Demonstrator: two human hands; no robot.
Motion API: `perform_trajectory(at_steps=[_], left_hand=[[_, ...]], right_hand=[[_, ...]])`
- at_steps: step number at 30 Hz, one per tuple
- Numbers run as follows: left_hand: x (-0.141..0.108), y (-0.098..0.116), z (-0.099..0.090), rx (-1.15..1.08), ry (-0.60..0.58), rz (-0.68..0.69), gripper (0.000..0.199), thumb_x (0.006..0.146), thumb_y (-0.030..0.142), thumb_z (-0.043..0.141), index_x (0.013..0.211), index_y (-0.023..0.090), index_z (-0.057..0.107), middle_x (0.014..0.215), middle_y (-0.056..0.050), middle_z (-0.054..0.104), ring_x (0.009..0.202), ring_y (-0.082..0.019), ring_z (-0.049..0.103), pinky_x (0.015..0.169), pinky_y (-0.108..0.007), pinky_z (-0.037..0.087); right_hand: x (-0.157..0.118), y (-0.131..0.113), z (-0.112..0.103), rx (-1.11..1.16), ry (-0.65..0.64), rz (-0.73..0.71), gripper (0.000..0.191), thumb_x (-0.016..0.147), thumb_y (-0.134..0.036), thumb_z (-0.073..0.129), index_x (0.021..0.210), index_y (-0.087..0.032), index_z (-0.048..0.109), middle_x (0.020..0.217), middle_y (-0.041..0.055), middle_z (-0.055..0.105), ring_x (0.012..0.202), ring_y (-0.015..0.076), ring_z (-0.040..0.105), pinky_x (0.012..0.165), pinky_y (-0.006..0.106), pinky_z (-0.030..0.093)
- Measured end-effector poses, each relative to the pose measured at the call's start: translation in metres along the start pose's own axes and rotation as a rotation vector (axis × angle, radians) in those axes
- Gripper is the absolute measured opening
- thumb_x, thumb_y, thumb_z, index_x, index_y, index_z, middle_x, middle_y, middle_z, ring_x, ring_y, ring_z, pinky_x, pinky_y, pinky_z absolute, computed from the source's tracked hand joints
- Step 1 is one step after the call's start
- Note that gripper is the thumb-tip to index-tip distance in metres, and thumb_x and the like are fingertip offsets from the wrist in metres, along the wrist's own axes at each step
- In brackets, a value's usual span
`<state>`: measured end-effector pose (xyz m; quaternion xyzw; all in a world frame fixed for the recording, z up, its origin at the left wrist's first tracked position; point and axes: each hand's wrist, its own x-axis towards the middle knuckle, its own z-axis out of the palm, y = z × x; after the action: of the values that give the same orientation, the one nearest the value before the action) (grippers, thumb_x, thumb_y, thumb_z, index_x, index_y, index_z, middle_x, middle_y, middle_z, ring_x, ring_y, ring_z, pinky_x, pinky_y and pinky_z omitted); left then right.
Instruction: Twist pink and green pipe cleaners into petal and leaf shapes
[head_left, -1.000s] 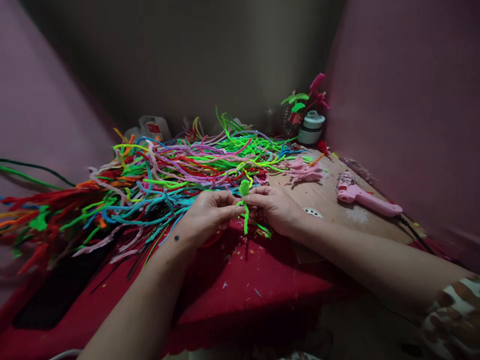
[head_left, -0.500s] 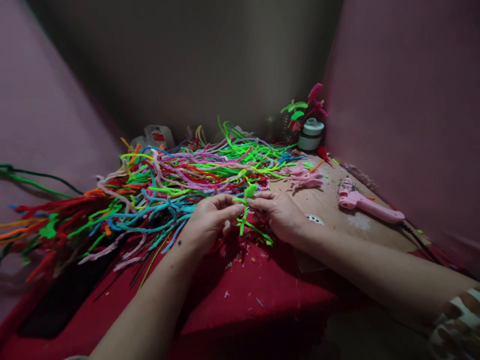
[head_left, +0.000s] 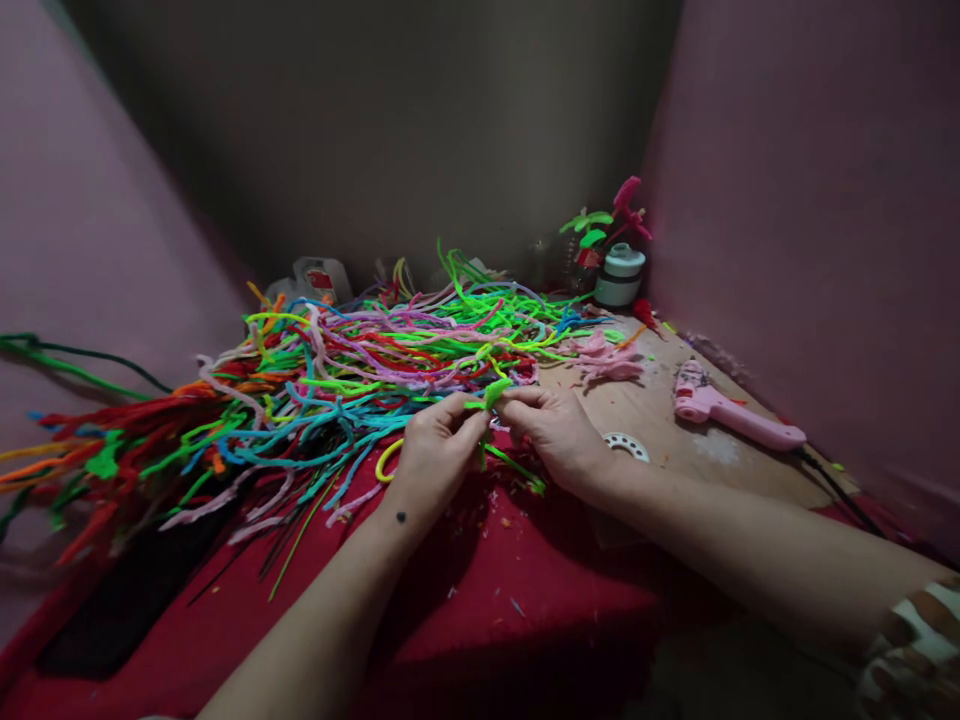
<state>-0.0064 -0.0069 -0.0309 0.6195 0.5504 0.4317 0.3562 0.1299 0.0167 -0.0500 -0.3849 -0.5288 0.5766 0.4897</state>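
My left hand (head_left: 439, 440) and right hand (head_left: 561, 432) pinch green pipe cleaner (head_left: 496, 393) between them; thick end tilts up, rightward.

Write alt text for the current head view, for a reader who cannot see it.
A person's left hand and right hand pinch a small green fuzzy piece above a red cloth. Behind and to the left spreads a heap of multicoloured fuzzy stems; at the right, a pink glue gun lies on a tan board.
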Motion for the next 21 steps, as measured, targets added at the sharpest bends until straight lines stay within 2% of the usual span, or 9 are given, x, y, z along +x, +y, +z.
perform_trajectory(at_steps=[6,10,15,18,21], left_hand=[[-0.003,-0.009,0.001,0.465,0.084,0.334,0.015,0.082,0.024,0.048,0.081,0.018,0.063,0.065,0.001,0.059,0.058,-0.010,0.051,0.058,-0.020,0.037],[-0.004,-0.012,0.001,0.545,0.118,0.458,0.014,0.084,0.021,0.046,0.090,0.018,0.059,0.074,-0.001,0.064,0.062,-0.011,0.056,0.062,-0.020,0.040],[-0.006,-0.015,0.000,0.697,0.158,0.647,0.015,0.085,0.017,0.043,0.083,0.017,0.058,0.071,-0.003,0.062,0.062,-0.012,0.057,0.059,-0.021,0.037],[-0.007,-0.013,0.002,0.661,0.153,0.623,0.015,0.084,0.018,0.044,0.081,0.017,0.058,0.070,-0.003,0.062,0.062,-0.012,0.056,0.060,-0.022,0.038],[-0.007,-0.007,0.003,0.435,0.106,0.375,0.011,0.080,0.021,0.048,0.078,0.017,0.059,0.066,0.000,0.060,0.059,-0.011,0.053,0.059,-0.022,0.039]], right_hand=[[0.000,-0.003,0.001,0.160,0.017,0.094,0.007,0.062,-0.018,0.058,0.061,-0.017,0.052,0.047,-0.0065,0.042,0.040,0.0061,0.035,0.041,0.022,0.025],[0.002,-0.002,0.002,0.280,-0.005,0.170,0.009,0.058,-0.016,0.057,0.055,-0.017,0.048,0.044,-0.0064,0.039,0.040,0.0069,0.035,0.042,0.023,0.027],[0.004,0.000,0.008,0.486,-0.014,0.321,0.011,0.049,-0.011,0.056,0.050,-0.016,0.046,0.046,-0.0047,0.040,0.045,0.0069,0.033,0.045,0.023,0.031],[0.004,-0.001,0.009,0.487,-0.018,0.309,0.010,0.049,-0.011,0.054,0.051,-0.016,0.046,0.046,-0.0045,0.041,0.045,0.0075,0.035,0.045,0.024,0.031],[0.001,-0.001,0.007,0.379,-0.045,0.218,0.009,0.052,-0.012,0.052,0.051,-0.017,0.044,0.044,-0.0061,0.037,0.041,0.0066,0.032,0.042,0.023,0.027]])
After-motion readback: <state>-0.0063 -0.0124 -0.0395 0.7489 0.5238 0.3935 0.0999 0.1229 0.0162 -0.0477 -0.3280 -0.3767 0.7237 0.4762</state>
